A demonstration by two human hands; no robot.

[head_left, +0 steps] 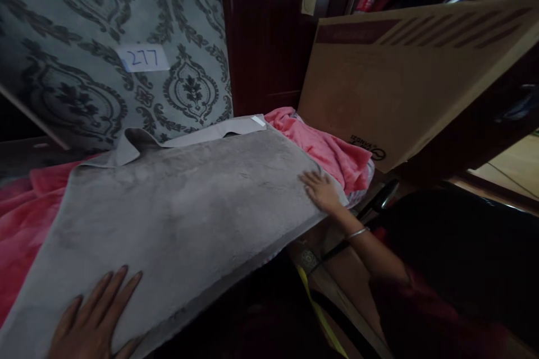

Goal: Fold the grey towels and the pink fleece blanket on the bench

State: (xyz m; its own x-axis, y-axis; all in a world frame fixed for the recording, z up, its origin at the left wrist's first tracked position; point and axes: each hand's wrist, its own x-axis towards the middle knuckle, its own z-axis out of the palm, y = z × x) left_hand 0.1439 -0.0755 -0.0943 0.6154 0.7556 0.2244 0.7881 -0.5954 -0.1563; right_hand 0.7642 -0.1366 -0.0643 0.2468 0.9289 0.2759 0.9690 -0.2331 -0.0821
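1. Grey plush cloth [197,196] lies beneath the fingers of both hands, spread over a pink blanket [324,151].
2. The left hand [95,314] is palm-down at its near left, fingers fanned wide.
3. The right hand [322,190] lies near its right edge, fingers extended, forearm [377,249] slanting from lower right.

Grey, seemingly plush cloth [202,196] lies spread over pink fabric [324,151].

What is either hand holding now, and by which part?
Nothing appears gripped: the left hand rests flat on the near left part of the grey fabric, the right hand flat near its right edge.
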